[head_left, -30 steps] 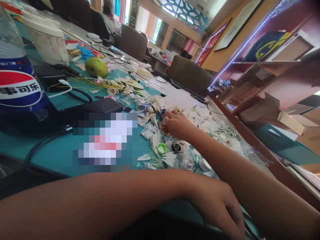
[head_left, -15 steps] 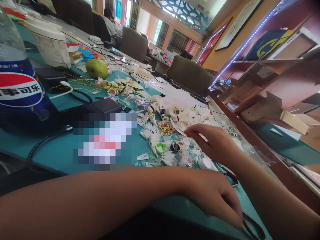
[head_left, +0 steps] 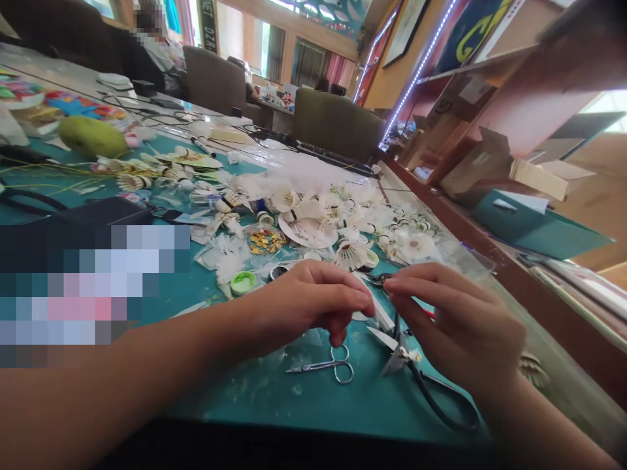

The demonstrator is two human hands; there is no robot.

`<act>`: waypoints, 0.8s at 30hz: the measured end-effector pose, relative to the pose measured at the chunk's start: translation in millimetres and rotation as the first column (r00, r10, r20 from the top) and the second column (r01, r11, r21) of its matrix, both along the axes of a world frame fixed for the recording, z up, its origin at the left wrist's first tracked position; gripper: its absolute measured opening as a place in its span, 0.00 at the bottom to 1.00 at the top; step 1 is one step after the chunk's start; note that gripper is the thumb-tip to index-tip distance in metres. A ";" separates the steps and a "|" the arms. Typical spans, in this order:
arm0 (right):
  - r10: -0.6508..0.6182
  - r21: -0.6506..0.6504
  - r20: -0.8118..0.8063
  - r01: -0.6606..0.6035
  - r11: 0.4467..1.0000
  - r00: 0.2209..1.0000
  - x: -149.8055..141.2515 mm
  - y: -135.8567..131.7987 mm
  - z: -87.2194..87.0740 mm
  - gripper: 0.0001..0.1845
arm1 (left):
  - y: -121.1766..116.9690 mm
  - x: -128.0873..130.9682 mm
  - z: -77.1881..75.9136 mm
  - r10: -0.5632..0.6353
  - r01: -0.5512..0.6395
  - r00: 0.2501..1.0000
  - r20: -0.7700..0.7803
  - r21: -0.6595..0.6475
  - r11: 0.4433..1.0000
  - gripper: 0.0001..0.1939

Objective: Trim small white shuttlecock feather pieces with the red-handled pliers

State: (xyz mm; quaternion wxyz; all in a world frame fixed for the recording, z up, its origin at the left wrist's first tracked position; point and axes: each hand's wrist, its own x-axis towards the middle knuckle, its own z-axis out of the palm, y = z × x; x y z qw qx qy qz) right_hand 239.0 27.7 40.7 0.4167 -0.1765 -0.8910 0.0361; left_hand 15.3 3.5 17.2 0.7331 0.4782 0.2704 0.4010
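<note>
Loosely curled left hand (head_left: 313,297), right hand (head_left: 465,326) pinched near shears (head_left: 402,352)

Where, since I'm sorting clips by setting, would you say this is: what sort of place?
Probably a shared craft workroom or studio: shuttlecocks and small scissors lie on the table, with padded chairs beyond and cardboard boxes on shelving at the side.
</note>
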 end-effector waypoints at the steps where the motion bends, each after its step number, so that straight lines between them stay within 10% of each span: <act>1: -0.004 0.014 -0.016 0.004 1.000 1.000 2.3 -2.7 -2.0 0.18 | -0.8 -0.2 0.8 -0.013 0.013 1.000 -0.004 -0.015 1.000 0.06; 24: -0.057 0.226 0.061 0.042 0.973 0.996 7.4 -16.7 -16.2 0.11 | -9.3 5.2 10.0 -0.032 0.020 0.992 -0.125 -0.097 0.995 0.08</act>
